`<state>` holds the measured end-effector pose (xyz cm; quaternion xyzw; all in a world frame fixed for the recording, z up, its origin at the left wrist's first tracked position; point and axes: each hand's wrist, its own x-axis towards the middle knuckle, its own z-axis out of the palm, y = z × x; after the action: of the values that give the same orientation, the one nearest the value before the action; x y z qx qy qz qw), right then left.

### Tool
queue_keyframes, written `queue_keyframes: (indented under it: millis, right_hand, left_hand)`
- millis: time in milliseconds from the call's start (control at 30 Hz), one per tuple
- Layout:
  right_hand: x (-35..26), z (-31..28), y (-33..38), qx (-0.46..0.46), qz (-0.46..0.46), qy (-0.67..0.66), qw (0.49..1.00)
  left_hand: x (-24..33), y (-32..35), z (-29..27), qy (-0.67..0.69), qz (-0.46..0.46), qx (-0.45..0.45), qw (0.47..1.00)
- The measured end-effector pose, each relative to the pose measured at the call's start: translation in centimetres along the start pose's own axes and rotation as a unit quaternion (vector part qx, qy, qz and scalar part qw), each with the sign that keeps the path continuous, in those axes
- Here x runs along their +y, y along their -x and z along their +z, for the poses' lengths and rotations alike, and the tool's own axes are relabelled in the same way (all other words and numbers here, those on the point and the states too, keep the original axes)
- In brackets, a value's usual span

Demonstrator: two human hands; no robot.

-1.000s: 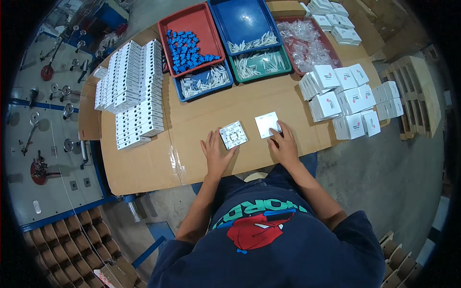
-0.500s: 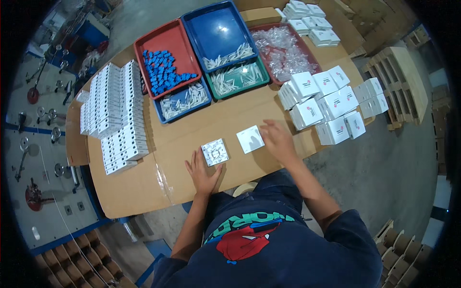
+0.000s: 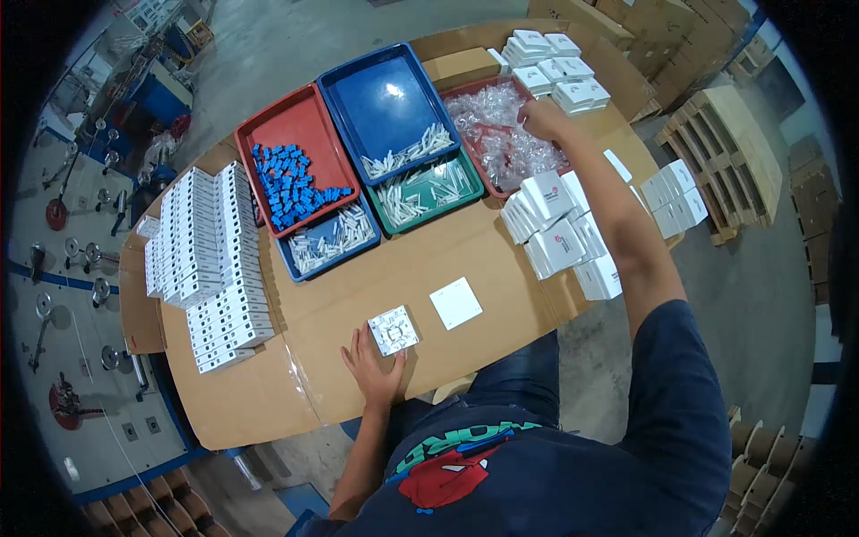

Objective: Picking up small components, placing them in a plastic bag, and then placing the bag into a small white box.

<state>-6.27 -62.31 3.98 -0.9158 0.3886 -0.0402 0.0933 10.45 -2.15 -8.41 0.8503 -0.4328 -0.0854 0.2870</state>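
One hand steadies, one hand reaches

The left hand (image 3: 376,369) lies flat, fingers spread, touching the square part (image 3: 394,330) at 6 o'clock on the counter (image 3: 268,403), likely to keep it from sliding; a white plate (image 3: 455,302) sits just beside it. The right hand (image 3: 543,118) stretches to 1 o'clock over the tray of clear bags (image 3: 501,143), its fingers curled down, though whether they pinch anything I cannot tell.

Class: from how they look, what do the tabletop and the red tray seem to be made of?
Tabletop: probably corrugated cardboard, matte brown, with creases and glossy clear tape strips. Red tray: likely moulded plastic, smooth and slightly shiny, with rounded corners and a raised rim.
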Motion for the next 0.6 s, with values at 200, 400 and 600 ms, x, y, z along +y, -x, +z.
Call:
queue_keyframes:
  millis: [200,400,600]
  right_hand:
    - [-0.1,3.5,-5.2,-0.081,0.018,0.104,0.991]
    - [0.6,7.6,-7.7,-0.048,-0.019,0.054,0.997]
    - [-0.2,8.1,-7.0,-0.167,0.017,0.133,0.977]
  left_hand:
    - [0.4,0.0,-0.1,-0.011,0.0,0.0,1.0]
    - [0.7,0.0,0.1,-0.018,-0.003,-0.012,1.0]
    - [0.7,0.0,-0.5,-0.026,-0.014,-0.022,0.999]
